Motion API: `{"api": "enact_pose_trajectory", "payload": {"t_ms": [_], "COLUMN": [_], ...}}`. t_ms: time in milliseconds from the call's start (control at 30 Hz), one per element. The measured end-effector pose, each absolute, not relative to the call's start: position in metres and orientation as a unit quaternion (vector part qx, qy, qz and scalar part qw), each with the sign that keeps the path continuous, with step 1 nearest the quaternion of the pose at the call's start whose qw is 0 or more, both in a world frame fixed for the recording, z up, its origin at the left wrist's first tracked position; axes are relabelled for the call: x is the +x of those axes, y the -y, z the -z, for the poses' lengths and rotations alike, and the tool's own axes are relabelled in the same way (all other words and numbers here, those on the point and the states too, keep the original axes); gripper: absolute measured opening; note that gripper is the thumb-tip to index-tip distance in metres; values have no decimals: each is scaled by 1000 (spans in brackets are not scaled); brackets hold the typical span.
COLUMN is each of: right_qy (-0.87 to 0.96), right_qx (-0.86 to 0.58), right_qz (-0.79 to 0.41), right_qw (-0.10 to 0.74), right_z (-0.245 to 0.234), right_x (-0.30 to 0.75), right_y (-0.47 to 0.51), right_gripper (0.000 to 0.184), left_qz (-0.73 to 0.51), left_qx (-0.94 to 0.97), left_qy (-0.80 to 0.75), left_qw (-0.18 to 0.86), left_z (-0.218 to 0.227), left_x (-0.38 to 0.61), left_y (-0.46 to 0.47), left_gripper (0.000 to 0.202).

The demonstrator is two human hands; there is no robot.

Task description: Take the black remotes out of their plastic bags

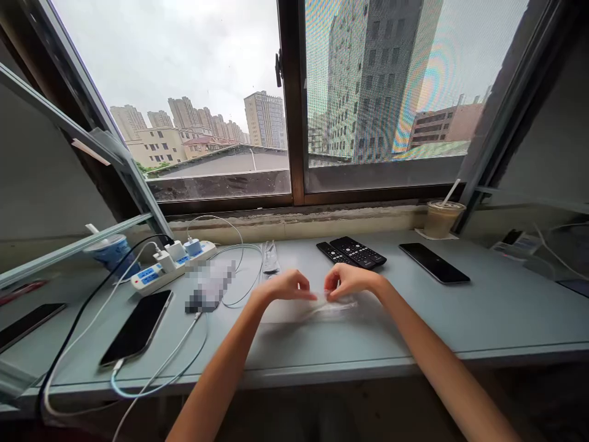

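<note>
Clear plastic (340,308) sits just below frame ctr, right by both hands' fingertips, long axis approx L-R; L hand (289,285) & R hand (350,279) abt equally near. Fingers curled, tips close tog.; can't tell if clamped on it.

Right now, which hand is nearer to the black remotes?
Right. The right hand is just on the near side of the black remotes; the left hand is farther off, to their left and also this side of them.
</note>
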State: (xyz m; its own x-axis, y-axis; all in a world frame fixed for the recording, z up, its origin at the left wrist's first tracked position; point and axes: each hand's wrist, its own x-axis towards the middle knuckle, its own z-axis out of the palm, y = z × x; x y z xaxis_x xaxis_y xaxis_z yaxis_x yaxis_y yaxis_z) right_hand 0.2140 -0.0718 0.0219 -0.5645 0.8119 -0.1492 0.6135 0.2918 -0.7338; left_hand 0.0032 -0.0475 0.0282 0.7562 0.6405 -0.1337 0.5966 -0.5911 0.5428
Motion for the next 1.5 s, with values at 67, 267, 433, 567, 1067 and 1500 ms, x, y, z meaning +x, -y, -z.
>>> {"api": "enact_pose_trajectory", "payload": {"t_ms": [67,267,433,567,1067,1500], "right_qy": [785,780,789,798,792,796], "right_qx": [-443,-428,-410,-403,-415,-427], "right_qz": [-407,-419,-427,-419,-370,-361], "right_qw": [146,183,165,157,252,232], "right_z": [-23,-20,-15,-12,-12,-15], "right_x": [213,208,204,202,199,199], "right_y": [72,71,69,68,66,69], "right_gripper": [32,38,34,34,34,32], "left_qz": [-60,-74,-22,-12,-69,-40], "left_qx": [886,880,874,869,843,846], "left_qy": [-347,-359,-348,-356,-411,-369], "left_qw": [302,302,338,342,340,383], "left_z": [-29,-28,-28,-27,-33,-25], "left_x": [2,-1,-2,-2,-2,-8], "left_y": [47,43,42,41,45,34], "left_gripper": [47,44,27,26,54,45]}}
